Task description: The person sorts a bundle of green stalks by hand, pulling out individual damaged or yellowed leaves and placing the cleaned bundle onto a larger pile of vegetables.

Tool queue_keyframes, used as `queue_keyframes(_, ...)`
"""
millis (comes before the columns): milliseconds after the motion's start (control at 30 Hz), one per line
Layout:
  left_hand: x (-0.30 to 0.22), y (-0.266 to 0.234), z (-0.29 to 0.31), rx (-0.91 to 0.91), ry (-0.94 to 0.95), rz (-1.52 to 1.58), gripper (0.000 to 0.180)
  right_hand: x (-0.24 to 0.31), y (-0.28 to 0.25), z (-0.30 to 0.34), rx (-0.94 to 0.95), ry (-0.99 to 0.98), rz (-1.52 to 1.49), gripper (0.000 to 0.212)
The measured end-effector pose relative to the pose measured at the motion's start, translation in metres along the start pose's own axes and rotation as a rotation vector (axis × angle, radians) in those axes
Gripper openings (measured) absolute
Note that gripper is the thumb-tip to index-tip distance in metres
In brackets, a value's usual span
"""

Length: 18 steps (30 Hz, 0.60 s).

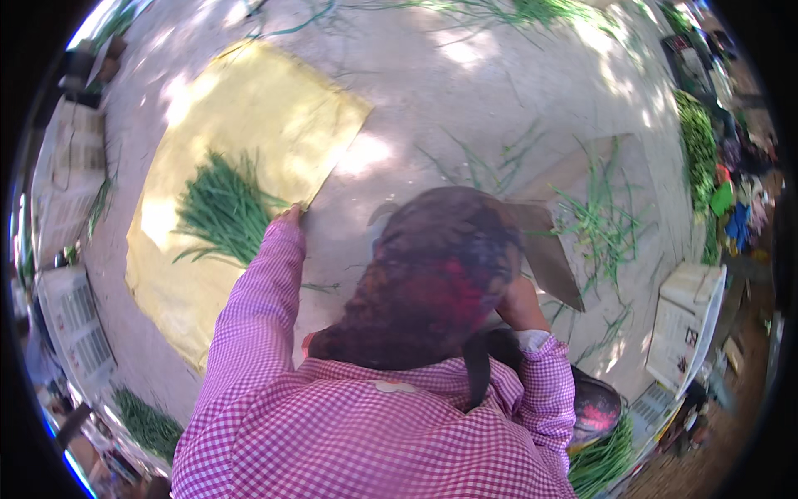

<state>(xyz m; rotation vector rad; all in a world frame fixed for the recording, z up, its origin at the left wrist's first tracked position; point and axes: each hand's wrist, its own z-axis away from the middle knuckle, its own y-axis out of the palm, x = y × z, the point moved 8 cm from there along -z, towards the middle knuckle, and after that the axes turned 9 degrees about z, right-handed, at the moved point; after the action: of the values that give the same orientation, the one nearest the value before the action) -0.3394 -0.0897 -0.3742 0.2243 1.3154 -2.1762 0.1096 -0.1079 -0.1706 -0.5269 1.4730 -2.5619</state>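
Note:
A yellow sheet (274,108) lies on the ground to the left, and on it rests a bunch of green chives (220,208) with the leaves fanned to the left. My left hand (288,214) reaches out to the stem ends at the bunch's right side and appears closed on them; its fingers show only in part. Close to the dark patterned fabric (432,274) that fills the middle is my right hand (522,304); this fabric hides its fingers. Loose green stalks (603,220) are scattered beyond that hand, over a brown flat sheet (544,249).
White plastic crates stand at the left (75,324) and the right (686,324). More green bunches lie at lower left (145,420) and lower right (605,460). A leafy green heap (697,150) lines the right side. Stray greens (540,10) lie at the far edge.

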Motion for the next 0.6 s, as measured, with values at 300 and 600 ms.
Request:
queue_keyframes(300, -0.031, 0.009, -0.036, 0.077, 0.16, 0.05, 0.04, 0.007, -0.097, 0.121, -0.576, 0.157, 0.121, 0.01)
queue_keyframes(600, -0.171, 0.031, -0.088, 0.252, 0.243, -0.03, 0.037, -0.015, -0.13, 0.28, -1.087, 0.528, -0.123, 0.03)
